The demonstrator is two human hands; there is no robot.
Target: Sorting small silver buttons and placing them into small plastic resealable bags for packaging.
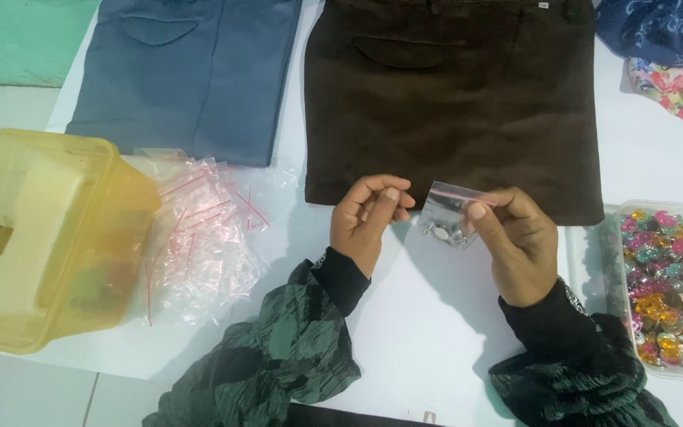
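Observation:
My right hand (518,241) pinches the top edge of a small clear zip bag (448,213) with a red seal strip; a few silvery beads lie in its bottom. My left hand (367,217) hovers just left of the bag with fingers curled and holds nothing; its fingertips stay a short gap from the bag. Both hands are over the white table (428,316), just below the hem of a dark brown folded garment (452,103).
A yellow translucent plastic tub (41,237) lies at the left, with a heap of empty clear zip bags (203,237) beside it. A blue-grey folded garment (191,71) lies at the back left. A clear tray of colourful gems (673,277) stands at the right. Patterned cloths (673,47) fill the far right corner.

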